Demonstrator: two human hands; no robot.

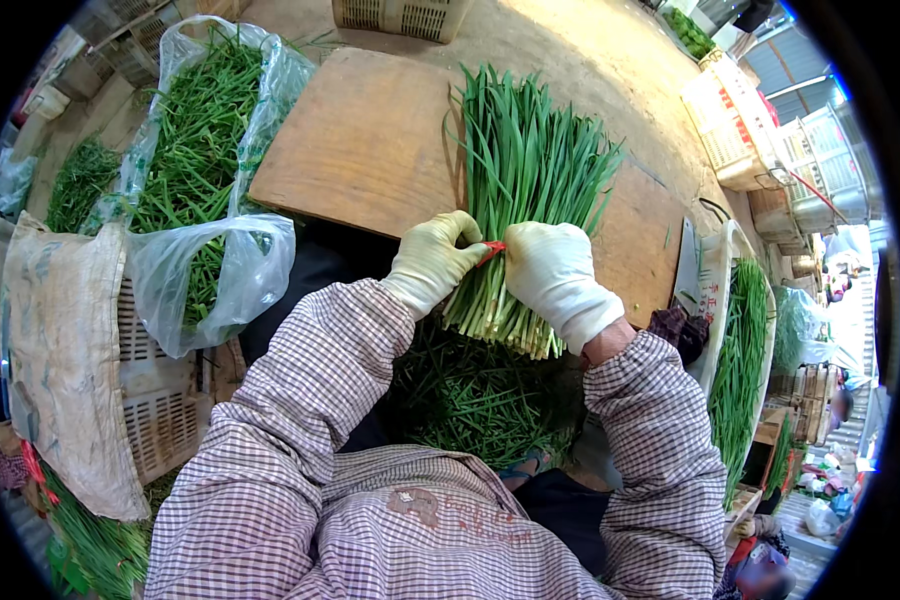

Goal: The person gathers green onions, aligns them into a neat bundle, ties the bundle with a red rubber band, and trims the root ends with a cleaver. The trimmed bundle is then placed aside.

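Note:
A thick bunch of garlic chives (529, 161) lies across a wooden board (360, 142), leaves pointing away from me and pale cut ends towards me. My left hand (439, 259), in a cream glove, pinches a red tie (493, 252) between thumb and fingers at the bunch's left side. My right hand (551, 270), in a white glove, is closed on top of the bunch, at the tie's other end. How far the tie runs round the stems is hidden.
At left, a clear plastic bag (262, 262) of loose greens stands beside a sack-covered crate (161, 427). At right are a broad blade (686, 262), dark cloth (679, 334) and a white basket (769, 330) of chives. Trimmings (480, 405) lie below the board.

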